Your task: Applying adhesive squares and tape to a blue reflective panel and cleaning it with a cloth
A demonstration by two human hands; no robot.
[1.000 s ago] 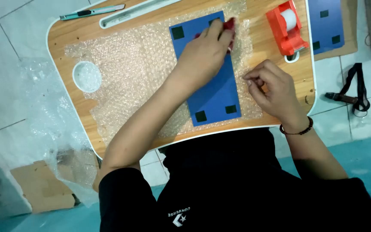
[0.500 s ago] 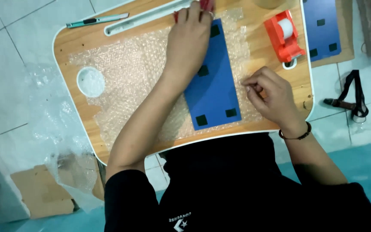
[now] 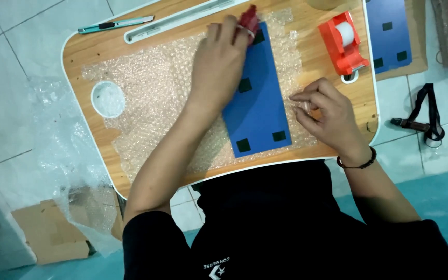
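While the left hand (image 3: 219,67) lies flat across the far end of a blue rectangular panel (image 3: 257,98), its fingers curl around a small red object (image 3: 249,21) at the panel's top edge; what that object is cannot be told. The right hand (image 3: 325,111) sits just beside the panel's right edge, fingertips pinched together on something thin and clear, too small to make out. The panel bears small dark square patches at its corners and one near the middle, and it rests on a sheet of bubble wrap (image 3: 156,93) spread over a wooden table (image 3: 79,52) with a white rim. A round hole (image 3: 108,98) is cut in the table's left part, and a long white groove (image 3: 182,23) runs along its far edge. A green utility knife (image 3: 115,24) lies at the far left corner. A red tape dispenser (image 3: 343,44) with a white roll stands to the right, well apart from the panel. Beyond the table's right edge, a second blue panel (image 3: 390,28) rests on cardboard. Below is pale tiled floor (image 3: 6,103), with loose clear plastic film (image 3: 63,166), a cardboard piece (image 3: 47,233) and a black strap (image 3: 423,114).
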